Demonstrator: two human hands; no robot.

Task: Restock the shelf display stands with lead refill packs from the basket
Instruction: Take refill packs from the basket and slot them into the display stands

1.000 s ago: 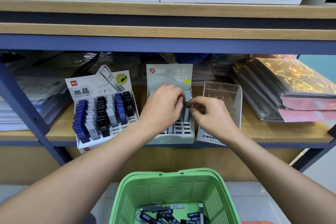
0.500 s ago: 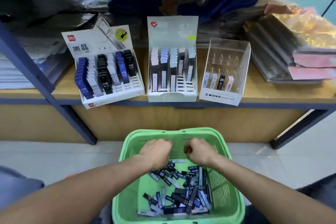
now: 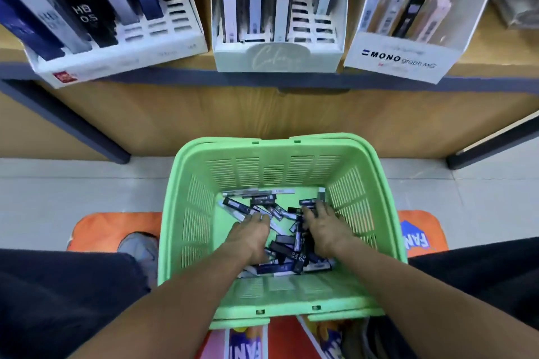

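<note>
A green plastic basket stands on the floor below the shelf, with several dark and pale lead refill packs loose on its bottom. My left hand and my right hand are both down inside it, fingers spread flat on the pile. Neither hand visibly grips a pack. On the shelf above stand three display stands: a white one with blue and black HB 0.5 packs at left, a pale one in the middle, and a clear MONO stand at right.
The shelf's front edge and a dark metal upright lie beyond the basket. Orange packaging lies on the tiled floor on both sides of the basket. My dark trouser legs frame the basket left and right.
Both hands left the middle stand on the shelf and dropped into the basket, where they now rest on the packs. The view tilted down and closer.
</note>
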